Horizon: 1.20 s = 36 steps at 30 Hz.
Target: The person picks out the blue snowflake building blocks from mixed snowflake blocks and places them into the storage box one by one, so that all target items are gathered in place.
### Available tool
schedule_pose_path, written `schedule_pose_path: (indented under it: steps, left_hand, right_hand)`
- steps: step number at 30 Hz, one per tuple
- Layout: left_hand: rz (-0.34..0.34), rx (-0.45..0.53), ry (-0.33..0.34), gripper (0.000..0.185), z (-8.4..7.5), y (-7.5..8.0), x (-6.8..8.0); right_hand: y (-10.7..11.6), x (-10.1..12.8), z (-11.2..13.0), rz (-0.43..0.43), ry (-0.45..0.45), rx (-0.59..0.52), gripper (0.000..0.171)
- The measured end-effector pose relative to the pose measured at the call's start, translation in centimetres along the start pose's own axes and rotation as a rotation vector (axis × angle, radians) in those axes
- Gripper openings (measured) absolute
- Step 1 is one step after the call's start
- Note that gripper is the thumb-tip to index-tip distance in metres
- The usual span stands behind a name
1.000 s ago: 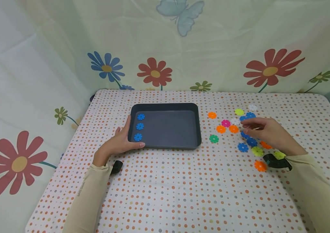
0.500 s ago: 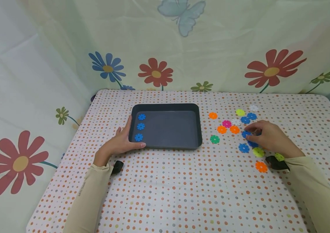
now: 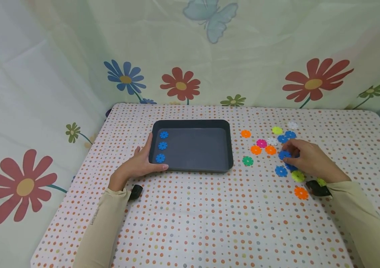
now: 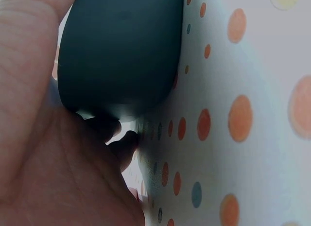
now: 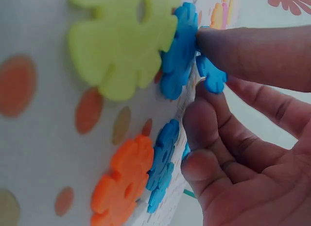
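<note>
A dark grey rectangular tray lies on the table. Three blue flower-shaped plastic discs form a column along its left side. My left hand holds the tray's near left corner, thumb on the front rim and fingers along the left wall; the left wrist view has the tray corner between thumb and fingers. Over the scattered discs at right, my right hand pinches a blue flower-shaped disc between thumb and fingers. In the right wrist view that disc shows below the thumb, partly hidden.
Around the right hand lie loose discs: orange, yellow-green, blue, white, pink and green. The dotted tablecloth spreads in front. A floral curtain hangs behind the table.
My right hand has come down onto the blue discs and its fingers have closed on one, which now tilts up slightly. The left hand stays at the tray.
</note>
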State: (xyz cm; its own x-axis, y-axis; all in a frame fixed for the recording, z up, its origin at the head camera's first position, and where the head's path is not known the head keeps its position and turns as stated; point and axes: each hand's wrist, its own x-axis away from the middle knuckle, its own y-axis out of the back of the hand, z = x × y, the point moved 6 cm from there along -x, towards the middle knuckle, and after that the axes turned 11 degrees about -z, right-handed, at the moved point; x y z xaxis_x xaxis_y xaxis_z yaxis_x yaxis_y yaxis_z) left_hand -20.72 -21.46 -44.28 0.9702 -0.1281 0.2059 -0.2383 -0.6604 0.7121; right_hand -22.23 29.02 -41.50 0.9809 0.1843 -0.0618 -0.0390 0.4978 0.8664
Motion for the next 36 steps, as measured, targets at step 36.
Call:
schedule_pose_path:
  steps: [36]
  left_hand:
    - [-0.005, 0.041, 0.0, 0.14, -0.2, 0.0, 0.1]
  right_hand:
    - [-0.2, -1.0, 0.8, 0.007, -0.116, -0.233, 0.034]
